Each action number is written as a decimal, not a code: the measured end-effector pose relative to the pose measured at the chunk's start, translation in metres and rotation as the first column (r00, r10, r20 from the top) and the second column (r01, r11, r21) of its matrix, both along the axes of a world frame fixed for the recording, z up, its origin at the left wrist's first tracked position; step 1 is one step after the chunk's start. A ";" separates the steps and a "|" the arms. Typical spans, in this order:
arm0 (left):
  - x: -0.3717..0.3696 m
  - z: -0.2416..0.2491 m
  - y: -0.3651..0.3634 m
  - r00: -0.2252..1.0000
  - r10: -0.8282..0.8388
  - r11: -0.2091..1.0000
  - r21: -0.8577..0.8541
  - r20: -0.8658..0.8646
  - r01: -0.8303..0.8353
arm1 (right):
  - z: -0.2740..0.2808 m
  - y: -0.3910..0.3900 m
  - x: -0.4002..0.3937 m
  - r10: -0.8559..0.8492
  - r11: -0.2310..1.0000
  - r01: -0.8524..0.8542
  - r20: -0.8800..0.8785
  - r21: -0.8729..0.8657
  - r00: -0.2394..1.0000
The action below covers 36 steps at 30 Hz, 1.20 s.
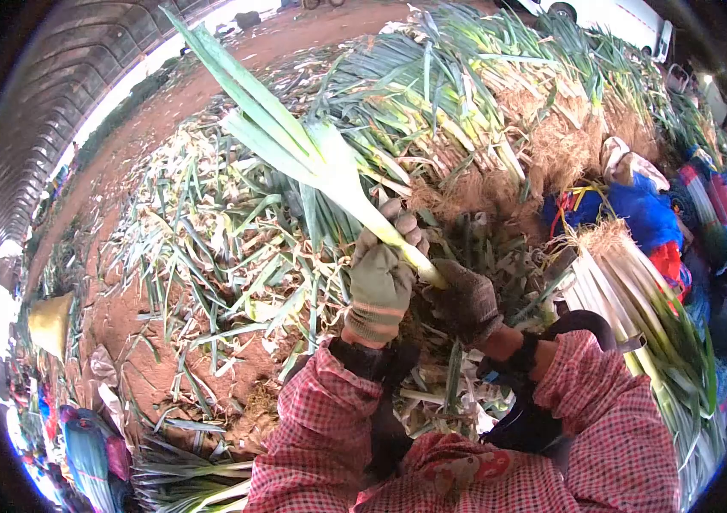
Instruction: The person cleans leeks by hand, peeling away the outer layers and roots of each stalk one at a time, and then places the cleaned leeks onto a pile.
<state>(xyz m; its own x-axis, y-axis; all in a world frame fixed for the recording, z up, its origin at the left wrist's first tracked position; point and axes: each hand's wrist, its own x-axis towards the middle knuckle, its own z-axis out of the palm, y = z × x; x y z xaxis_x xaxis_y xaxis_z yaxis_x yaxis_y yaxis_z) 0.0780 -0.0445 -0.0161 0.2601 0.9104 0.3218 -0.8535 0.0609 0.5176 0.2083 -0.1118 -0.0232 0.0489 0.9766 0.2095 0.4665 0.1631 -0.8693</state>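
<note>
A large leek [342,181] slants across the middle of the head view, green leaves up and to the left, pale stalk down toward me. My left hand [382,275], in a grey-green work glove, is closed around the lower stalk. At the leek's bottom end is my right hand [468,301], in a dark glove, with its fingers closed on the tip. The root end itself is hidden by that hand. Cut leaves and peelings [235,248] lie on the ground beneath and left of the hands.
A big pile of leeks with roots [474,94] lies ahead. Cleaned leeks [628,299] are stacked at my right, beside blue net bags [645,214]. More leeks [192,479] lie at lower left, and a yellow sack [50,325] stands farther left. A white vehicle [611,21] is behind the pile.
</note>
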 end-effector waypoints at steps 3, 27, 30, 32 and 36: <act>0.002 0.005 0.001 1.000 0.001 0.998 -0.055 0.005 -0.001 | -0.005 0.004 0.002 -0.034 0.997 0.024 0.129 0.078 0.991; 0.019 0.003 0.007 0.445 0.737 0.629 0.757 -0.509 -0.176 | 0.021 0.015 0.051 0.090 0.995 -0.075 -0.331 0.059 0.939; 0.023 0.011 0.015 0.558 0.780 0.566 0.701 -0.284 -0.434 | 0.022 0.012 0.050 0.110 0.992 -0.093 -0.218 0.089 0.970; 0.020 0.015 0.014 0.576 0.741 0.650 0.588 -0.346 -0.482 | 0.020 0.009 0.045 0.134 0.985 -0.131 -0.017 0.114 0.991; 0.022 0.003 0.005 0.634 0.713 0.682 0.507 -0.299 -0.527 | 0.013 0.003 0.031 0.092 0.972 -0.095 0.023 0.215 0.995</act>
